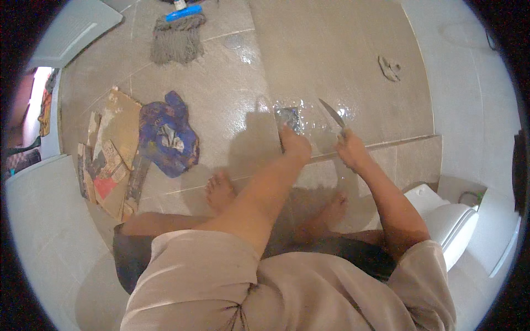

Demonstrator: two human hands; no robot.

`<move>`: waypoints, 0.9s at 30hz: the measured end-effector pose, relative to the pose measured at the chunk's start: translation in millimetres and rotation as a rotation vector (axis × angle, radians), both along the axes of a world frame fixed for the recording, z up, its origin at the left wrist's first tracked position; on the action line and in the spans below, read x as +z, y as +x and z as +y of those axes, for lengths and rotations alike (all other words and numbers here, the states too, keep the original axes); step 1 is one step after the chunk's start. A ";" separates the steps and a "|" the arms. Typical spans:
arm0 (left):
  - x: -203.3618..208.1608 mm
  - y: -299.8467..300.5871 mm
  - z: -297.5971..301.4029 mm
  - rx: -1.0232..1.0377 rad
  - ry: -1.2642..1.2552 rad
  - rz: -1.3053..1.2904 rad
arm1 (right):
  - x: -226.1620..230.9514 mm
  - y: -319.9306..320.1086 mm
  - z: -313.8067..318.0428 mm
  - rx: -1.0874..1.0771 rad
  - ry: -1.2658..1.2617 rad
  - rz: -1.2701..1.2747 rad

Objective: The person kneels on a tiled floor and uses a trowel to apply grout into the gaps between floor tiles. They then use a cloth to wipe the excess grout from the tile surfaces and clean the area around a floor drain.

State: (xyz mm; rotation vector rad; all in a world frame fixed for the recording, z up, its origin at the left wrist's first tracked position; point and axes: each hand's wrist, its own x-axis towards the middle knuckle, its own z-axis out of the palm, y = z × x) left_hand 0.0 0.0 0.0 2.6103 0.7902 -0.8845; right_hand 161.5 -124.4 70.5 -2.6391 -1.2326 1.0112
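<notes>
Hands at a drain (289, 115): the left hand (298, 145) reaches its near edge; whether it grips anything cannot be told. Right of the drain, set apart, the right hand (352, 151) wraps around a knife (334, 114). Good practice: angle the blade away from the left hand.

Square drain (288, 117): one
Hands: two, left hand (296, 148) at the drain, right hand (351, 153) to its right
Knife (333, 113): one, right of the drain
Bare feet (222, 193): two, on the drain's near side
Mop (178, 41): one, beyond the drain, leftward
Purple item (187, 140): one, left of the drain
Toilet (462, 227): one, nearer right
Board scraps (122, 129): several, far left, overlapping
</notes>
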 end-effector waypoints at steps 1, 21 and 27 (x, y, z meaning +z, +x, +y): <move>1.1 1.5 -6.3 0.048 0.016 -0.006 | 4.0 -4.3 -5.6 -0.109 0.030 0.012; -46.2 39.5 125.7 0.729 -0.630 -0.654 | 84.3 -25.8 18.9 -0.473 0.118 0.615; -42.4 38.3 134.8 0.711 -0.382 -0.893 | 96.3 -33.2 18.5 -0.482 -0.151 0.494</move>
